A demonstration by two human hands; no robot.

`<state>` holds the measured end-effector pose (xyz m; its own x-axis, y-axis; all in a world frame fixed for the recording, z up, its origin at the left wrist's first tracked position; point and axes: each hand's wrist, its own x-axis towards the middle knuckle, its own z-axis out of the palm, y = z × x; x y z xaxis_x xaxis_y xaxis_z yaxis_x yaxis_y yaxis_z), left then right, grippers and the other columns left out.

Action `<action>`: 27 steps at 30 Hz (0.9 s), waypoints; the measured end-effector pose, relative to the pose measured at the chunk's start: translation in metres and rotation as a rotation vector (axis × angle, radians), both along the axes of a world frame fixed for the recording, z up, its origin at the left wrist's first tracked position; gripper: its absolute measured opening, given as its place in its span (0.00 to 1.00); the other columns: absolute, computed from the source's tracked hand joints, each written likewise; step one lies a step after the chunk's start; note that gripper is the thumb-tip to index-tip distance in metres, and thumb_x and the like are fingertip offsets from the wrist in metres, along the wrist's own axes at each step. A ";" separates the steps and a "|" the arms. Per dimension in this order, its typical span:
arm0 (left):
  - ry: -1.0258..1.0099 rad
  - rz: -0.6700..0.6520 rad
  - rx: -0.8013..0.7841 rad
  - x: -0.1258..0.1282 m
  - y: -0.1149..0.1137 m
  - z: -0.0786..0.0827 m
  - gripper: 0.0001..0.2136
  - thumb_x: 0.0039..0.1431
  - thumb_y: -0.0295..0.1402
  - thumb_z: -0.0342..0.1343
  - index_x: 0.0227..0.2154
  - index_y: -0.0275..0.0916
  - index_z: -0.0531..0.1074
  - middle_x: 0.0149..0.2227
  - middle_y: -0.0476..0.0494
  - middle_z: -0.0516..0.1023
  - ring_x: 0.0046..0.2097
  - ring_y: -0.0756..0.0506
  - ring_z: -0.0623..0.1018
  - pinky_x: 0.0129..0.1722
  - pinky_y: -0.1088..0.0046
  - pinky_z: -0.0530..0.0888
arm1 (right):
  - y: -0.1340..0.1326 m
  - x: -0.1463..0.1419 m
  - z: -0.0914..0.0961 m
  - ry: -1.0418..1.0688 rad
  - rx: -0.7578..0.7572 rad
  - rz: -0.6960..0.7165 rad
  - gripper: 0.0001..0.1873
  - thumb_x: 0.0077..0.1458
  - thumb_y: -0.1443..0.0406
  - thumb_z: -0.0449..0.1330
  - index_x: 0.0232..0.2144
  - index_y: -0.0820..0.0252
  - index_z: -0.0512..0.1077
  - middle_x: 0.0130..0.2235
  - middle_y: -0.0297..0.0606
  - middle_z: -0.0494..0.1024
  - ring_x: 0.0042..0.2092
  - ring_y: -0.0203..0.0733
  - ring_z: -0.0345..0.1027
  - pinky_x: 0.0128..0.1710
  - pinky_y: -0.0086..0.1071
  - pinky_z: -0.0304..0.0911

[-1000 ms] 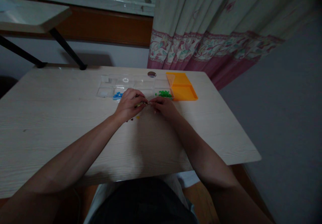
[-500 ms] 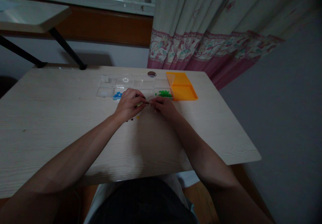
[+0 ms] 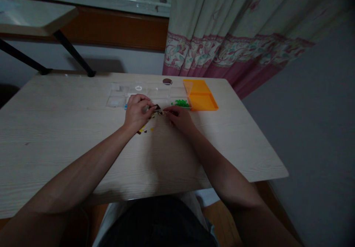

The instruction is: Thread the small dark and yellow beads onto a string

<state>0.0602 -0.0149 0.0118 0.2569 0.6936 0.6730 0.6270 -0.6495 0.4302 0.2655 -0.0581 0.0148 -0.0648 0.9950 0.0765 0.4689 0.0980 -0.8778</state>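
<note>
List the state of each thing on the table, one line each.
Left hand, fingertips on small pieces; grip unclear.
Right hand, fingertips beside the left's; grip unclear.
Clear box, open, flat on the table.
Orange case, open, beside the clear box.
Green beads, heaped in the box's right-end compartment.
Loose pieces, scattered on the table near the left hand.

No readable text, labels, brands, numbers or signs anywhere in frame. Clear box (image 3: 155, 91) upper centre: plain, no sticker seen. Orange lid (image 3: 201, 99) right of it: blank. Curtain (image 3: 222, 51) upper right: flower pattern band only, no lettering. Bench (image 3: 69, 128): bare wood grain, no marks that read. Small pieces (image 3: 156, 110) at centre: too small and dim to show any print.
</note>
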 end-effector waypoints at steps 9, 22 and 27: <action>-0.028 0.041 -0.064 -0.001 0.001 -0.002 0.05 0.56 0.37 0.62 0.31 0.43 0.76 0.40 0.46 0.74 0.46 0.43 0.71 0.50 0.60 0.66 | -0.004 -0.009 0.000 -0.364 0.256 0.006 0.11 0.55 0.69 0.58 0.40 0.61 0.78 0.31 0.37 0.73 0.34 0.38 0.64 0.39 0.31 0.60; -0.033 0.020 -0.039 0.000 0.002 -0.004 0.04 0.55 0.36 0.63 0.31 0.44 0.76 0.39 0.47 0.74 0.45 0.43 0.71 0.49 0.61 0.67 | -0.007 -0.013 0.003 -0.414 0.252 0.036 0.11 0.56 0.70 0.57 0.39 0.61 0.78 0.35 0.39 0.72 0.37 0.39 0.65 0.41 0.32 0.61; -0.025 0.033 -0.054 0.000 0.002 -0.004 0.04 0.55 0.37 0.63 0.32 0.44 0.76 0.39 0.47 0.74 0.45 0.43 0.71 0.49 0.61 0.67 | -0.008 -0.012 0.004 -0.394 0.244 0.044 0.10 0.55 0.70 0.58 0.39 0.59 0.76 0.34 0.37 0.71 0.36 0.38 0.64 0.40 0.31 0.61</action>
<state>0.0603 -0.0126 0.0079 0.2167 0.7370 0.6402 0.6360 -0.6041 0.4802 0.2534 -0.0661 0.0191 -0.1775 0.9466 0.2694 0.7527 0.3069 -0.5825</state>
